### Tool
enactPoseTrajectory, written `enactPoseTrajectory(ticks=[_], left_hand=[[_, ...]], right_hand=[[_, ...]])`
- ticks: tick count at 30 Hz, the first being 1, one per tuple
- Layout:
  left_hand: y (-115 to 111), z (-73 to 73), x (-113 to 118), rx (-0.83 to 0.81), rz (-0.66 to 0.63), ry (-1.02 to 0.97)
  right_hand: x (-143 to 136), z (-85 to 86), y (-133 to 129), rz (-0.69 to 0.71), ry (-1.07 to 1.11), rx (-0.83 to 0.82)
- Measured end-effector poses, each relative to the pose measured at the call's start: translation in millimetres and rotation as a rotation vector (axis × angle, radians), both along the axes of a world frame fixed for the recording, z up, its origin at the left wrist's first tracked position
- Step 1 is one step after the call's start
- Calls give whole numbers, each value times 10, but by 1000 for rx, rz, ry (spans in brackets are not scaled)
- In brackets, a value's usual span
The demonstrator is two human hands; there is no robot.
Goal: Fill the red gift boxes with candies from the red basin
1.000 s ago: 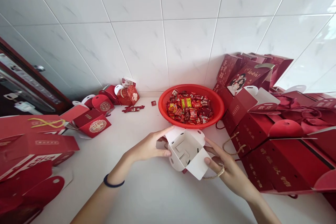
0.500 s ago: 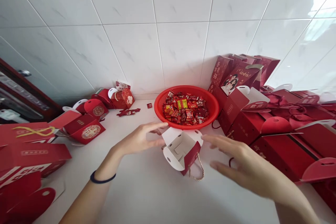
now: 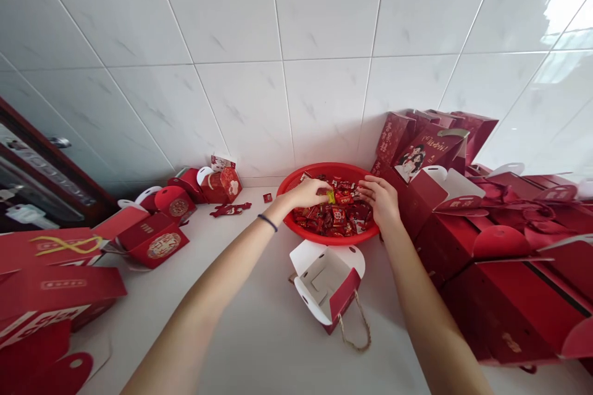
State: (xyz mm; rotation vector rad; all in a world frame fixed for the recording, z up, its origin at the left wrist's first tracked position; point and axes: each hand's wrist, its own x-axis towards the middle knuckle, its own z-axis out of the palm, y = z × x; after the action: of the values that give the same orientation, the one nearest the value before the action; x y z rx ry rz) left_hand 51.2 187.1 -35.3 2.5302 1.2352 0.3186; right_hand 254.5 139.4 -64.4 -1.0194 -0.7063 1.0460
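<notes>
A red plastic basket [image 3: 352, 238] holds a heap of wrapped candies [image 3: 339, 217], mostly red. My left hand [image 3: 309, 192] reaches over its left side, fingers curled closed at a yellow-wrapped candy [image 3: 331, 197] in the middle of the heap. At the right rim is my right hand [image 3: 382, 199]; its fingers are bent and a little apart over the candies, with nothing visible in them. Just in front of the basket stands a small gift box [image 3: 341, 296], red outside and white inside. Its flaps are spread, the inside looks bare, and a rope handle hangs at its right.
Red gift boxes [image 3: 152, 239] stand along the left. More boxes [image 3: 514, 315] and upright gift bags [image 3: 426, 148] are piled on the right. A flat red cutout [image 3: 230, 209] and one small red packet [image 3: 267, 197] lie left of the basket. A tiled wall [image 3: 324, 111] rises behind.
Both hands have moved from either side of the gift box forward into the basket. My left fingers have closed at the yellow-wrapped candy. The box stays standing, and the view has tilted slightly upward.
</notes>
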Motion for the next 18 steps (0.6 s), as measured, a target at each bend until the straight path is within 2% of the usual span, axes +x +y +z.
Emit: enactPoseTrajectory(ticks=[5, 9, 13, 18], left_hand=[[523, -69, 548, -20, 15, 114], [737, -178, 781, -66, 60, 191], [764, -173, 763, -130, 6, 155], [649, -63, 559, -279, -110, -20]], right_hand=[[69, -66, 90, -37, 146, 9], [69, -92, 72, -42, 201, 39], [69, -76, 51, -44, 251, 49], [74, -43, 60, -53, 304, 17]])
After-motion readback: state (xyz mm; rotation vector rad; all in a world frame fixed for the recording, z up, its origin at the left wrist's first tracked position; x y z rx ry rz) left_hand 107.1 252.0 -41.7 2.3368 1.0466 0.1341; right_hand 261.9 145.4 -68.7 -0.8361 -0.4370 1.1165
